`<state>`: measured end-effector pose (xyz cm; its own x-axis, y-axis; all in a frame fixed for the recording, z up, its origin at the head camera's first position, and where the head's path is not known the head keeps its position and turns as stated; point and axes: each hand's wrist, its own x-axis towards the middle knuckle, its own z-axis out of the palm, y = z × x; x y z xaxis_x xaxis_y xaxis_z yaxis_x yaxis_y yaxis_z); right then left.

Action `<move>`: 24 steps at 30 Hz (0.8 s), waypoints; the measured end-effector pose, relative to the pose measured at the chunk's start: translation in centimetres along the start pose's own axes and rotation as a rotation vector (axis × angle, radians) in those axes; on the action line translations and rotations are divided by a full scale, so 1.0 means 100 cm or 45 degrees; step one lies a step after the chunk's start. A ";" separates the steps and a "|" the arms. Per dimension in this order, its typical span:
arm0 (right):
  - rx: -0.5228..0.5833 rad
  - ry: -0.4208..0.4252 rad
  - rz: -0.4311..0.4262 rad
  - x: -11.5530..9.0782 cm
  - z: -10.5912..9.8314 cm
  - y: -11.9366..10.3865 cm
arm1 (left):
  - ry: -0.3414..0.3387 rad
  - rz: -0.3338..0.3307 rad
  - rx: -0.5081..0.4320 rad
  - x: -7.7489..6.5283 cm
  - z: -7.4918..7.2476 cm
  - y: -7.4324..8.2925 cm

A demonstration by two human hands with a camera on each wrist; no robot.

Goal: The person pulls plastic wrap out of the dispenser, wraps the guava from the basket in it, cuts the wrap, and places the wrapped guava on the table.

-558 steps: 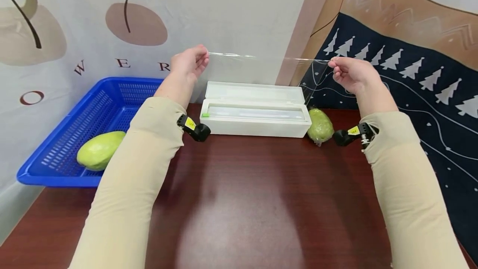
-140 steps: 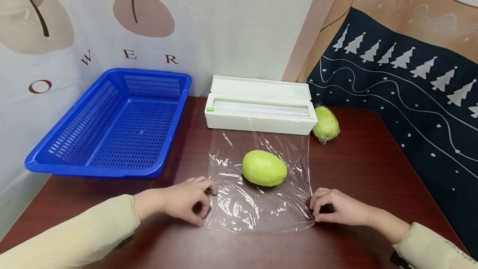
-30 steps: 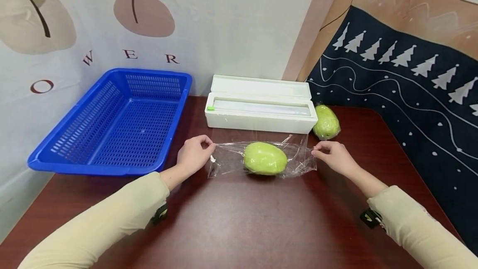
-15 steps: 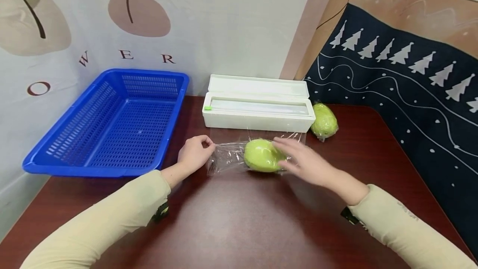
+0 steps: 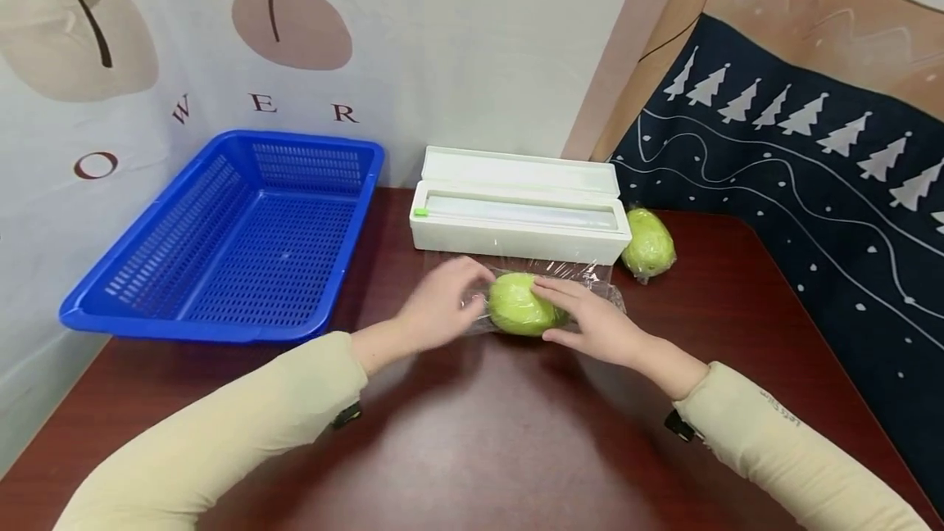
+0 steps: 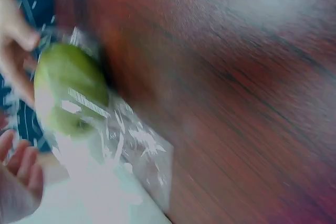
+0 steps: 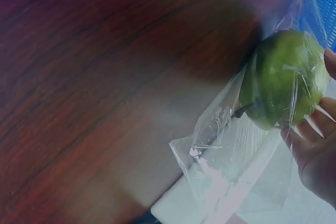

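Note:
A green oval fruit (image 5: pixel 519 306) lies on the table with clear cling film (image 7: pixel 210 153) folded over it. The loose ends of the film spread out to both sides. My right hand (image 5: pixel 601 326) rests on the fruit's right end, its fingers fairly straight over the film and the thumb low at the front. At the left end my left hand (image 5: pixel 438 301) is bent loosely beside the fruit; in the left wrist view its fingers (image 6: pixel 23 166) stand apart from it. Behind, the film runs to a white cling film dispenser box (image 5: pixel 519 246) with its lid raised.
A blue plastic basket (image 5: pixel 221 330) stands at the left. Another green fruit (image 5: pixel 649 244), wrapped in film, sits against the dispenser's right end. Printed cloths hang behind the brown table (image 5: pixel 487 449).
The fruit has left the basket, and film was laid under it and folded over. In the last second my right hand, then my left, let go of the film edge and moved in to the fruit.

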<state>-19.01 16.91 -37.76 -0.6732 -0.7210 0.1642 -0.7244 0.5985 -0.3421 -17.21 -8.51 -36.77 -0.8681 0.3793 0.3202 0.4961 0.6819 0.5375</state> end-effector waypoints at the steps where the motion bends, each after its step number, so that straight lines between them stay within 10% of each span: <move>1: 0.018 0.003 0.004 0.000 0.000 0.001 | -0.114 0.052 0.020 0.001 0.004 0.003; 6: 0.134 0.043 0.015 -0.001 0.000 0.006 | -0.395 0.100 0.089 0.008 0.022 0.003; 24: 0.160 0.125 0.058 -0.005 0.015 0.031 | -0.358 -0.036 -0.150 0.023 0.037 -0.017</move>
<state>-20.69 18.66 -40.28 -0.7205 -0.6530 0.2333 -0.6728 0.5769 -0.4631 -20.10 -6.50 -39.79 -0.8433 0.5308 0.0842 0.4558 0.6234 0.6353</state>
